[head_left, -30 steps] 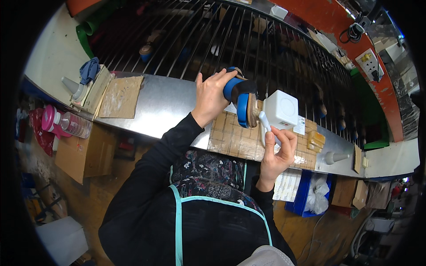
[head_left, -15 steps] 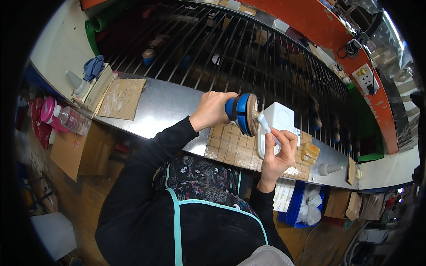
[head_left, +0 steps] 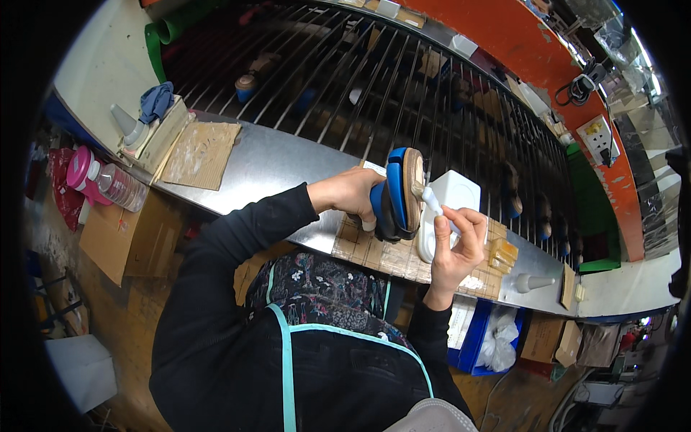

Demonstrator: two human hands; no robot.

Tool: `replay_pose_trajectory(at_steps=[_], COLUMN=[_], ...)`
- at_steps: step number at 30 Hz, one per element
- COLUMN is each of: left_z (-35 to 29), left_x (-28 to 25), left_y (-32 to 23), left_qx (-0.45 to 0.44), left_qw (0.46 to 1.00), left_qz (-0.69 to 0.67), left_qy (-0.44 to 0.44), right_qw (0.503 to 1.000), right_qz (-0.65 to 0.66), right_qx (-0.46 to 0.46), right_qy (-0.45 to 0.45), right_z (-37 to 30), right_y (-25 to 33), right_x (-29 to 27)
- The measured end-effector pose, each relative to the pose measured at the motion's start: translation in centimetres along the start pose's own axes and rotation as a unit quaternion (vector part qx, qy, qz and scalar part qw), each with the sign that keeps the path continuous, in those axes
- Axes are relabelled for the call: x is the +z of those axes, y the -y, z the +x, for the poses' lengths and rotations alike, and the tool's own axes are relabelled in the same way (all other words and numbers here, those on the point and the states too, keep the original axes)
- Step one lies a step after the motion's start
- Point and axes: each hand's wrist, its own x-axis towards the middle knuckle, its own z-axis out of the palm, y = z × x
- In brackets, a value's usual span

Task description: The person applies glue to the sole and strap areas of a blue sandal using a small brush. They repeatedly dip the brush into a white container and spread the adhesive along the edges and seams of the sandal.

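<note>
The left hand (head_left: 349,193) has its grip closed around the blue and black part of a shoe (head_left: 394,189), which is held up over the near edge of the surface (head_left: 277,162) with its tan sole (head_left: 412,189) turned toward the right. The right hand (head_left: 461,245) has a narrow grip, thumb and fingers pinching the pale handle of a brush (head_left: 433,202). The brush slants up and to the left, its tip at the face of the sole; whether the two touch is hard to tell. Just beyond the right hand stands a white container (head_left: 459,191), partly hidden by the brush and fingers. Beneath the shoe a brown board (head_left: 371,252) marked with a grid lies on the surface, and a yellow block (head_left: 503,254) sits near its right end. Farther right, a grey cone (head_left: 536,282) lies on its side. At the left end of the surface are a flat piece of cardboard (head_left: 201,153), a second cone (head_left: 128,126) and a blue cloth (head_left: 155,102). Behind the surface runs a rack of metal bars (head_left: 327,101), and another shoe (head_left: 245,88) shows among them at upper left. Below the surface, on the right, a blue bin (head_left: 461,358) holds pale plastic bags (head_left: 498,342).
</note>
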Motion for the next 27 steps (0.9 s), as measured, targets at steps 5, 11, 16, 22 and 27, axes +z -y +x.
replay_pose_trajectory(at_steps=[5, 11, 16, 22, 27], left_z=[0.5, 0.4, -0.2, -0.6, -0.5], left_x=[1.3, 2.8, 3.9, 5.0, 5.6], left_y=[1.4, 2.7, 3.1, 3.7, 4.0], left_qx=[0.003, -0.014, -0.05, -0.092, -0.082], left_qw=[0.987, 0.962, 0.931, 0.869, 0.842], left_qz=[-0.134, -0.225, -0.292, -0.406, -0.443], left_qy=[0.084, 0.157, 0.212, 0.268, 0.296], right_qw=[1.0, 0.999, 0.997, 0.996, 0.998], right_qz=[0.01, 0.025, 0.041, 0.052, 0.046], right_qx=[-0.024, 0.009, 0.046, 0.055, 0.018], right_qy=[0.002, 0.02, 0.036, 0.051, 0.045], right_z=[-0.4, -1.6, -2.6, -3.2, -3.2], right_y=[-0.8, -1.6, -2.2, -3.0, -3.7], right_x=[0.1, 0.0, -0.1, -0.3, -0.3])
